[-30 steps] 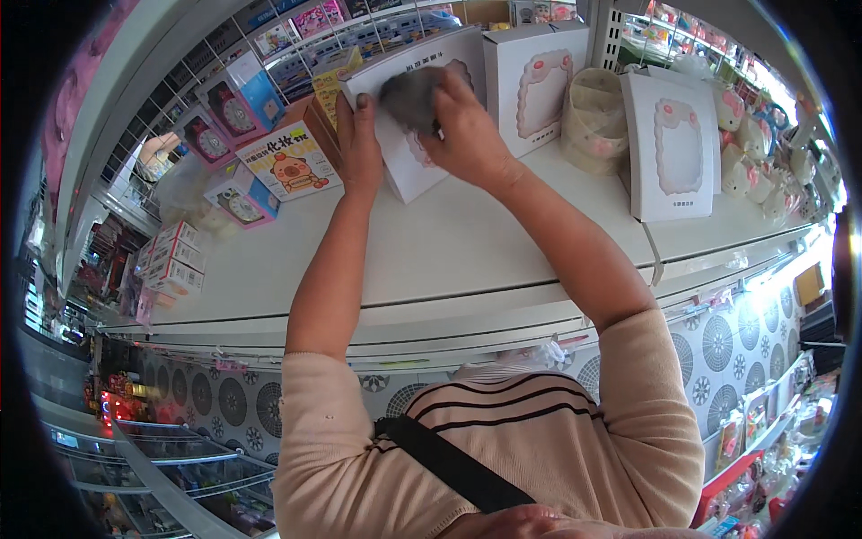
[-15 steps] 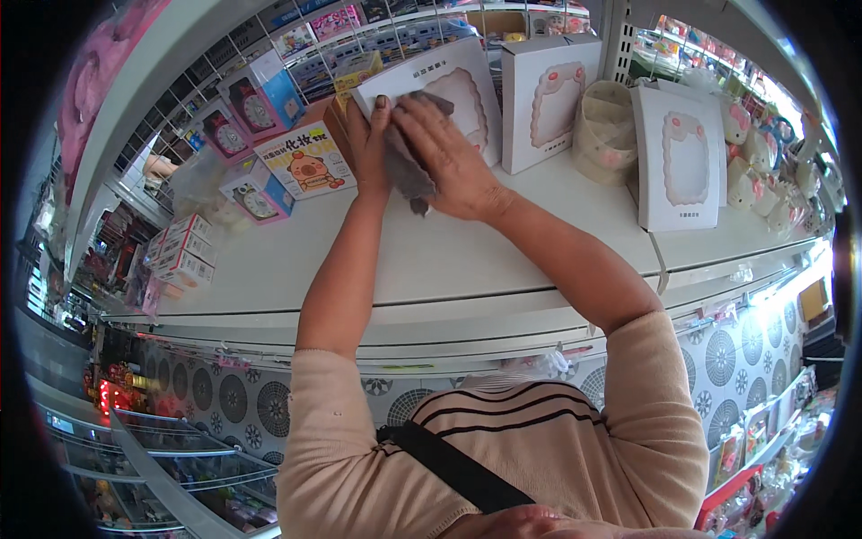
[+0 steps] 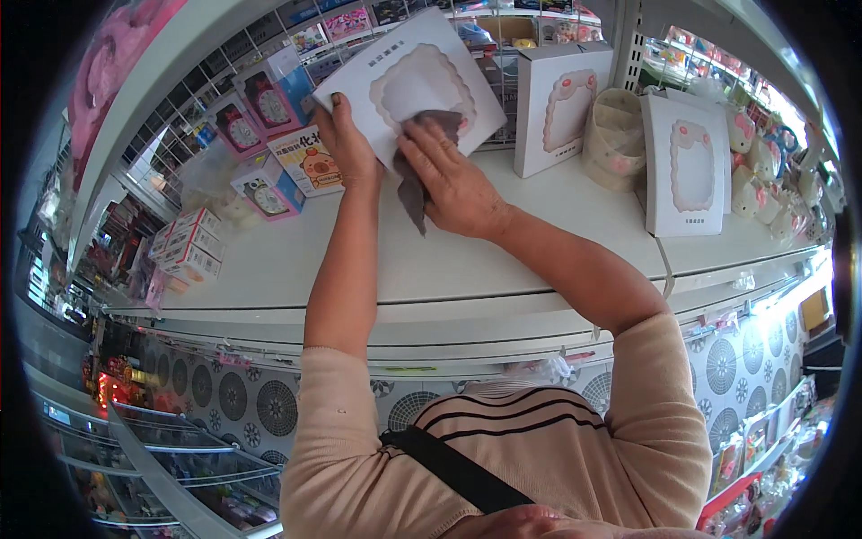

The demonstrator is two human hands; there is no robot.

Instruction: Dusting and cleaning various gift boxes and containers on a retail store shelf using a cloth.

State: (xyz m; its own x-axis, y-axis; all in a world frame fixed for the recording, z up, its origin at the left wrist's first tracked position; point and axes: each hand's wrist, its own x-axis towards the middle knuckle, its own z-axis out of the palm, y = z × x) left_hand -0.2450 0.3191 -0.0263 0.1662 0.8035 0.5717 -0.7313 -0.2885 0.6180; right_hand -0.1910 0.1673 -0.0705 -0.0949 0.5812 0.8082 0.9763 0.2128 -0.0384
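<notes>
Tilted above the shelf is a white box (image 3: pixel 359 76) with a scalloped frame pictured on its front. My left hand (image 3: pixel 348 144) grips its lower left edge, thumb on the front and the other fingers out of sight behind. A dark grey cloth (image 3: pixel 412 193) lies under my right hand (image 3: pixel 453 180), which presses it against the lower front of the box. One end of the cloth hangs down below the palm. Two similar boxes, a standing white box (image 3: pixel 530 117) and a leaning white box (image 3: pixel 660 171), are to the right.
On the white shelf (image 3: pixel 503 260) at left stand boxed pink alarm clocks (image 3: pixel 268 199), a cartoon-printed box (image 3: pixel 310 171) and a stack of small boxes (image 3: pixel 189 247). A cream round holder (image 3: pixel 615 135) and plush-like white figures (image 3: pixel 759 171) are at right. A wire grid backs the shelf.
The held box has turned and tilted, its face now more toward me. My right hand and the cloth have slid down to its lower part. My left hand has moved slightly left.
</notes>
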